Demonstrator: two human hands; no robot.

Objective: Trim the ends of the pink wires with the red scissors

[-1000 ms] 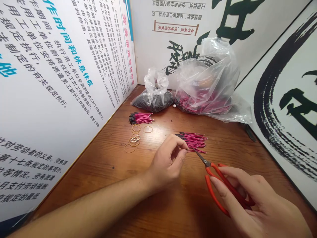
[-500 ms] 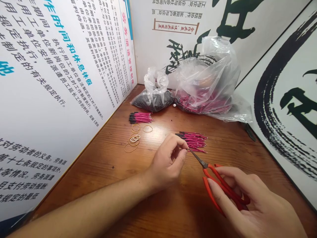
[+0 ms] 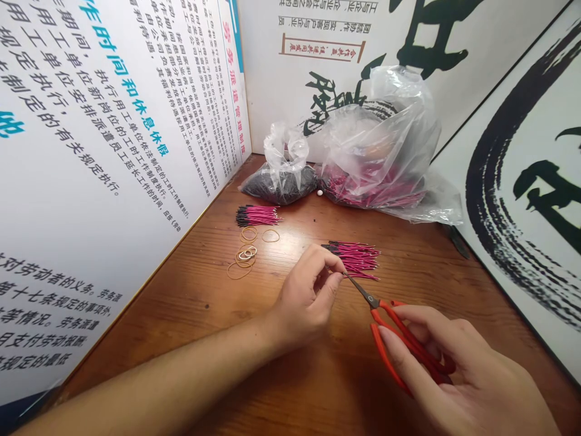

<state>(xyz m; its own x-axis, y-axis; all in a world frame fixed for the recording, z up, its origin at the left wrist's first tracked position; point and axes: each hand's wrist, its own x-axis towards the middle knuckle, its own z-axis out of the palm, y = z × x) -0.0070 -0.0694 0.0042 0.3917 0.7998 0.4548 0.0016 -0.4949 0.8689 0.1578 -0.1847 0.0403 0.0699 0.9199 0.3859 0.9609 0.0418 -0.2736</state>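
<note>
In the head view, my right hand (image 3: pixel 458 363) grips a pair of scissors (image 3: pixel 399 339) by its red-orange handles. The narrow dark blades point up and left, their tips at the fingertips of my left hand (image 3: pixel 313 287). Thumb and forefinger of that left hand are pinched together. Whatever lies between them is too small to make out. Just behind the blades spreads a bundle of pink wires (image 3: pixel 356 257) with black ends on the left and bare metal tips on the right.
A second bundle of pink wires (image 3: pixel 258 215) lies farther left, with several rubber bands (image 3: pixel 245 257) in front. At the back stand a knotted plastic bag (image 3: pixel 281 181) of dark pieces and a larger clear bag (image 3: pixel 376 175) of pink wires. Printed panels (image 3: pixel 181 91) wall in the wooden table (image 3: pixel 181 290).
My right hand and the scissors have shifted very slightly to the left. My left hand and the things on the table stay where they were.
</note>
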